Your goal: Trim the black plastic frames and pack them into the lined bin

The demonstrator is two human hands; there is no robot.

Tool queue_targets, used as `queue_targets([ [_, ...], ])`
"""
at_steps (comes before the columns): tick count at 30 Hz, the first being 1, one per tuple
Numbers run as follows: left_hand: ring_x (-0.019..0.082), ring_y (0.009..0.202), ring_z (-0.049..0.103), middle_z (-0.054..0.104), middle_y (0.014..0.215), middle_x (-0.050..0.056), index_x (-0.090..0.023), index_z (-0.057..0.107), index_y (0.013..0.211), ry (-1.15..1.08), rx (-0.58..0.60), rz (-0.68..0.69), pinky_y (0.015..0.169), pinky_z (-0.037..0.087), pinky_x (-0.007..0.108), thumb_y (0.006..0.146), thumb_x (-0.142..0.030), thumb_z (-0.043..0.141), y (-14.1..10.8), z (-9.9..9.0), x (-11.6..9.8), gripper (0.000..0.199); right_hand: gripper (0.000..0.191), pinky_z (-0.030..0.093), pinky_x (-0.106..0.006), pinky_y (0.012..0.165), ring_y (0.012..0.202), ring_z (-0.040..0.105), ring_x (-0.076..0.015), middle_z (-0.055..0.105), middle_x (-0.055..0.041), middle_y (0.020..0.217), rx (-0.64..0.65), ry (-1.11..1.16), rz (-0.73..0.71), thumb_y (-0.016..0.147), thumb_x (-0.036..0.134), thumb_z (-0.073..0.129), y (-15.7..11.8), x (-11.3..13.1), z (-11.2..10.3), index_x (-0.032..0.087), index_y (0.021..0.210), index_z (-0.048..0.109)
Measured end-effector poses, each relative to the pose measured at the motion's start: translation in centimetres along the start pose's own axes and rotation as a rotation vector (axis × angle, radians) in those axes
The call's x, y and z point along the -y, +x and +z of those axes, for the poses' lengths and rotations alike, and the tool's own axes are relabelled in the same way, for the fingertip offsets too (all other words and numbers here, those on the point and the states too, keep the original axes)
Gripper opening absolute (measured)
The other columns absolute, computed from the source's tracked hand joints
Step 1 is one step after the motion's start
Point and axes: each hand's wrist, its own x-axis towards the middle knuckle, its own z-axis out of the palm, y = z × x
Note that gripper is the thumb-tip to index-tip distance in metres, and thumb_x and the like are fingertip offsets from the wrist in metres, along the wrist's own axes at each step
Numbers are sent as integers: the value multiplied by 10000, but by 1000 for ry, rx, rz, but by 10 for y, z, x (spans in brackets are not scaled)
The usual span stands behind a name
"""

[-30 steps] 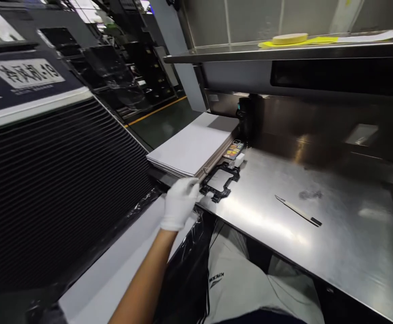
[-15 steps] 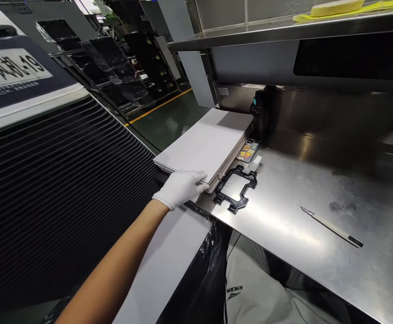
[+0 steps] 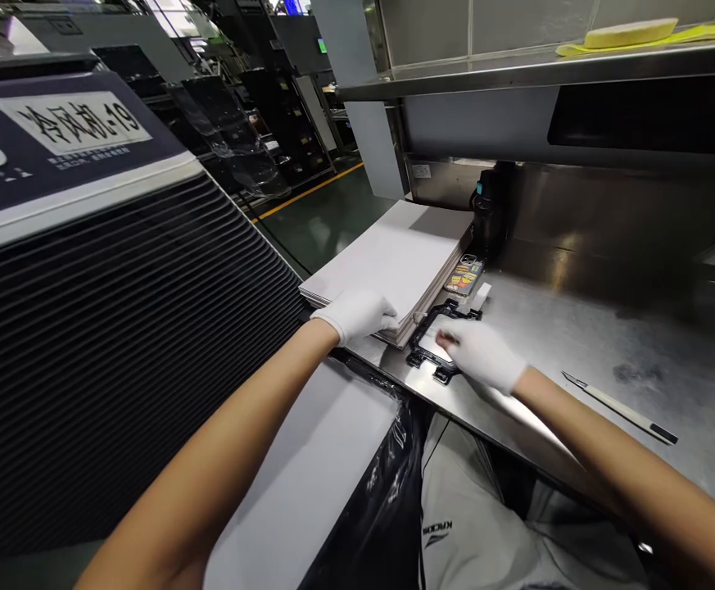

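My left hand [image 3: 360,315], in a white glove, is closed at the near corner of a stack of white sheets [image 3: 415,246]. Its fingers grip the stack's edge; how many sheets lie between them I cannot tell. Over the black plastic frame [image 3: 443,374], which lies flat on the metal bench, is my right hand [image 3: 483,351]. Motion smears its fingers, and the glove leaves the fingertips bare. The right hand hides part of the frame, and whether it touches it is unclear. To the right lies a craft knife [image 3: 620,407] with a pale handle.
Behind the frame are a phone in a patterned case [image 3: 463,275], a small white piece [image 3: 483,295] and a dark bottle [image 3: 488,213]. A ribbed black machine [image 3: 148,344] stands left. Above the bench [image 3: 584,336] runs a metal shelf [image 3: 486,79] with a yellow cloth.
My right hand has come into view from the right, over the black frame. My left hand stays at the stack's corner. The whole view has shifted slightly.
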Motion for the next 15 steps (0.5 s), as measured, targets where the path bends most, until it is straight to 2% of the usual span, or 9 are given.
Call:
queue_targets([
  [3,229,845,657,797,988,31,-271,846,1047,-20,8,0,736,369,335,979,-530,591,0,-2,1,371,232,437,-347,920,1185,643,-261,697,-90,1329,-45,-119,-172,1078,188,620,64,15,-3,171,1266,755],
  [6,218,790,631,778,909,30,-270,854,1023,-49,-2,-14,718,366,338,966,-566,597,-1,-2,4,396,273,432,-330,938,1182,653,-248,718,-33,1330,59,-179,-302,1011,150,724,103,19,-8,231,1257,810],
  [9,219,788,630,774,890,37,-255,862,1030,-94,-16,-21,717,367,341,962,-580,601,-2,0,9,422,250,441,-315,855,1083,684,-226,765,-4,1212,159,-208,-295,1007,166,741,124,17,-10,258,1216,844],
  [15,184,807,640,795,950,-7,-307,871,1080,-210,-28,38,750,386,320,943,-547,644,-1,5,19,358,208,442,-254,817,1008,685,-177,783,5,1114,257,-155,-231,981,174,767,145,15,-14,233,1163,848],
])
